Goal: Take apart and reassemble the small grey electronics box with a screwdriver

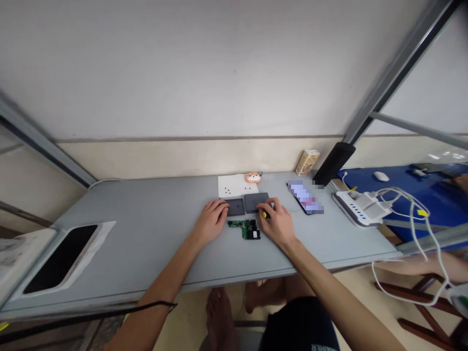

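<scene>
No legible text, shorts (298, 324) lettering (323, 347) cropped, box (307, 161) print blurred

Head camera: up on the person's head it rode, one wide view!
Facing: forward and down, straight over both hands (210, 223), small at mid-frame, well below the lens.
Tabletop (146, 214): right across it ran, seen from above.
Top: wall (219, 73), head-on.
Bottom: lap (302, 324).
</scene>
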A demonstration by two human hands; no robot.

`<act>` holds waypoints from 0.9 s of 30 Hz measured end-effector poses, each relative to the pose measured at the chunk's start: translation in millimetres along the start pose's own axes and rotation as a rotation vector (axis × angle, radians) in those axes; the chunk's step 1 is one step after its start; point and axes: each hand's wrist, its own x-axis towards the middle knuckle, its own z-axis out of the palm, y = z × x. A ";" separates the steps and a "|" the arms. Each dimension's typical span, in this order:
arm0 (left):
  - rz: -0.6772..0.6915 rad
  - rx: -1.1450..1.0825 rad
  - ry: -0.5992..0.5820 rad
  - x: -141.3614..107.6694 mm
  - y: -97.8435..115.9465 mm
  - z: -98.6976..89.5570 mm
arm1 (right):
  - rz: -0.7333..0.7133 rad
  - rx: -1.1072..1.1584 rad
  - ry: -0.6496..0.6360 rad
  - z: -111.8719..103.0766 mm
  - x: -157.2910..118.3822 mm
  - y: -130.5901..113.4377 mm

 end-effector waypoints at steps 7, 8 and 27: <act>-0.088 -0.170 0.091 -0.1 -5.1 0.8 | -0.366 0.201 -0.148 -16.8 -15.6 -10.6; -0.120 -0.218 0.117 0.2 -7.8 1.4 | -0.379 0.205 -0.183 -16.9 -16.3 -11.5; -0.283 -0.233 0.174 -4.5 -5.2 2.4 | -0.305 0.064 -0.018 -13.7 71.2 16.5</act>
